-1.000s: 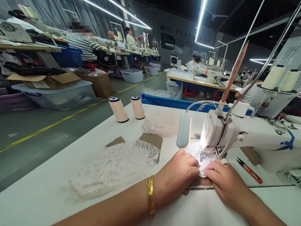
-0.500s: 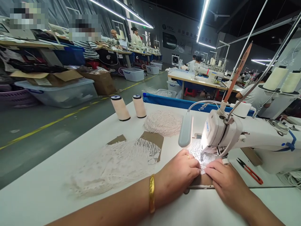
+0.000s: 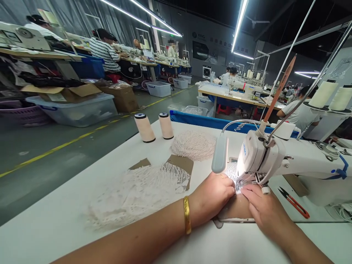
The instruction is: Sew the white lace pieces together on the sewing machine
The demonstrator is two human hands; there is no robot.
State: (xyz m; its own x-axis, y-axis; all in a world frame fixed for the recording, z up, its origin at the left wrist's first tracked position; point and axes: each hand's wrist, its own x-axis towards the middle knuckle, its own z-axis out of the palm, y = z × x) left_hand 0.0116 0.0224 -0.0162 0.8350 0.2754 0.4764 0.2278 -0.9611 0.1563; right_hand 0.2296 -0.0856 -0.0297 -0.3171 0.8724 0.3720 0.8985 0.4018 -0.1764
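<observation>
A white sewing machine stands on the white table. A piece of white lace lies under its needle, lit by the machine lamp. My left hand, with a ring and a gold bangle on the wrist, has its fingers curled and pressed on the lace just left of the needle. My right hand presses the lace from the right, fingers together at the presser foot. Under both hands lies a brown cardboard piece.
A spread of white lace on cardboard pieces lies to my left, a lace pile and two thread cones farther back. Red thread snips rest by the machine. Other people sew at tables beyond the aisle with bins.
Both hands have slid forward toward the needle, and most of the lace piece has passed under the presser foot. The view has shifted slightly.
</observation>
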